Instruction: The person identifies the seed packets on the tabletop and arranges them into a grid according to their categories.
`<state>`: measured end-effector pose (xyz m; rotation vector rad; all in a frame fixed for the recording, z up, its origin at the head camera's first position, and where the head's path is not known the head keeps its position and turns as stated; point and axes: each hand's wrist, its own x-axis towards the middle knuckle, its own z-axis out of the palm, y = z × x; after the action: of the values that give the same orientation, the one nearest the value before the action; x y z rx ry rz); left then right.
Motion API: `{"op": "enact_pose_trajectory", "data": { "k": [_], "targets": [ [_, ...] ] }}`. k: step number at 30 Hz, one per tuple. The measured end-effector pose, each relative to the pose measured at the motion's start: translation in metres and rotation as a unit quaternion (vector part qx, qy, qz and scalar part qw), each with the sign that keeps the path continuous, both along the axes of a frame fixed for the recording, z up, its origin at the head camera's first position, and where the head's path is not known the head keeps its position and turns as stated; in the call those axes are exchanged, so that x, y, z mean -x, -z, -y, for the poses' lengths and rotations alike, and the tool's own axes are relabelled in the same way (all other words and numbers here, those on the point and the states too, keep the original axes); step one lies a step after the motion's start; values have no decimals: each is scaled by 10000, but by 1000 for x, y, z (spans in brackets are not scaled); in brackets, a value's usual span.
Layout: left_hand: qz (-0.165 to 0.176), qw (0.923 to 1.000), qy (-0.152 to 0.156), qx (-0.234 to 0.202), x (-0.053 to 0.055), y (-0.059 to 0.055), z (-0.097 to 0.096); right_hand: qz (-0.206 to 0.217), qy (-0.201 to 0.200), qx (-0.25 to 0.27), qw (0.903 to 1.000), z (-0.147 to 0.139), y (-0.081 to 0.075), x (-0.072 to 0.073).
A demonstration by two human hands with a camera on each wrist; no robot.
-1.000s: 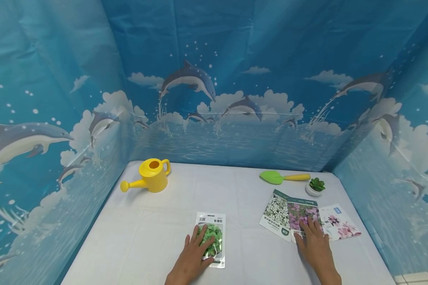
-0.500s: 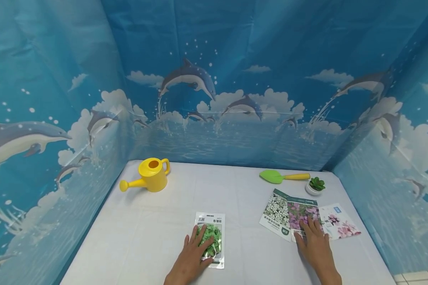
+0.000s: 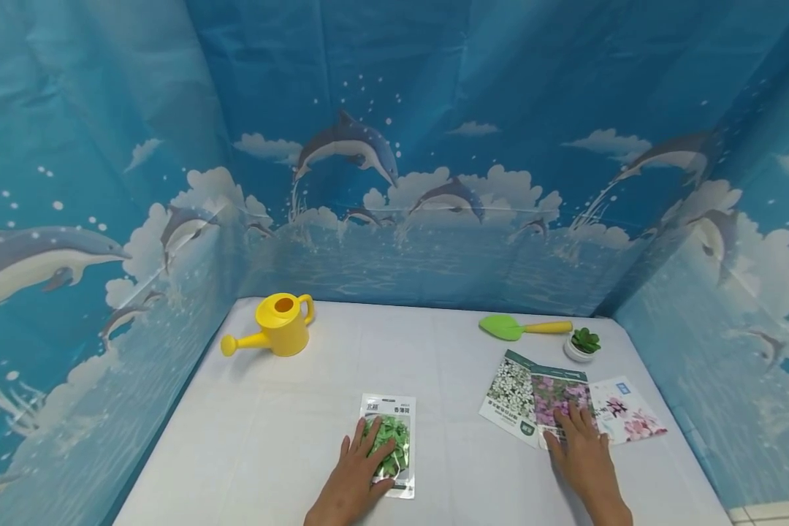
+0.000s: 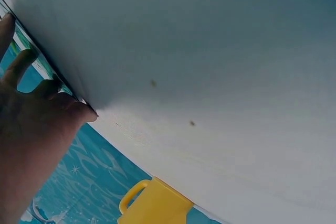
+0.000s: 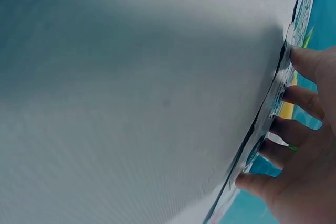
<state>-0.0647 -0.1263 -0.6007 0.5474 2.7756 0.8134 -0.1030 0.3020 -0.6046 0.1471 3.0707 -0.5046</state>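
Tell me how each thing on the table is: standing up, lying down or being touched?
Yellow watering can: standing upright, untouched.
Trowel: lying flat, untouched.
Potted plant: standing upright, untouched.
Green-leaf packet: lying flat, left hand on it.
White-flower packet: lying flat.
Purple-flower packet: lying flat, right hand on it.
Pink-flower packet: lying flat.
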Motion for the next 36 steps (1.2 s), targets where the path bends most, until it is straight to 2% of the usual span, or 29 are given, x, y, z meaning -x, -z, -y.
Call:
{"op": "enact_pose_trajectory", "data": {
  "k": [7,16,25,32,36],
  "targets": [
    [141,9998,-20,115,1,-2,-1,-50,20,-24,10000,0,3,-3],
    [157,9997,-52,168,1,-6,-2,-110,-6,-11,9999,0,2,-8],
    [158,9997,-35,-159,1,2,-1,56,2,-23,10000,3,0,-17],
    [-32,9993,-66,-356,1,15,1,30,30,-125,9999,8,0,-21],
    [136,9998,-97,-79,0,5,-2,89,60,-156,9998,9,1,-23]
  ]
}}
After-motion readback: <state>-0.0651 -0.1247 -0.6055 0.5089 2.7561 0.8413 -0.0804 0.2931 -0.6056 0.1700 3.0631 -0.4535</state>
